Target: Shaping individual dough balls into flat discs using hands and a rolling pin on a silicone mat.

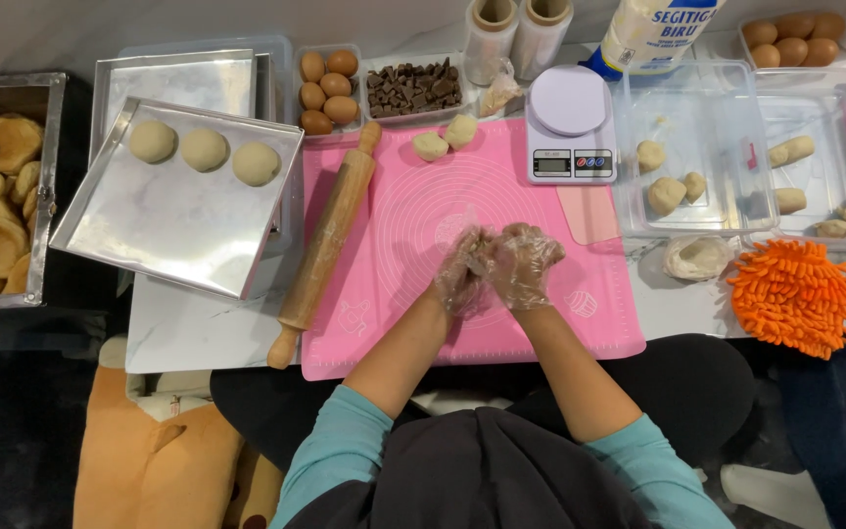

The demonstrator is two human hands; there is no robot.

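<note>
Head view, centre of frame: a small lump of pale, soft dough [483, 257], likely light, sticky and easily dented, sits cupped between both plastic-gloved hands above the pink silicone baking mat [394, 225]. The left hand [462, 269] and right hand [526, 263] curl closed around it, best held gently from the sides.

Both gloved hands, left hand [462, 269] and right hand [526, 263], sit together mid pink silicone mat [394, 225]. Mat bare all around them, so free passage left, right and toward the body. Left edge blocked by wooden rolling pin [325, 245] lying diagonally, baking tray [178, 211] just beyond. Far edge: two dough balls [446, 138], kitchen scale [570, 127]. Right side: pink scraper [589, 211], then clear plastic container [692, 147] wall.
</note>
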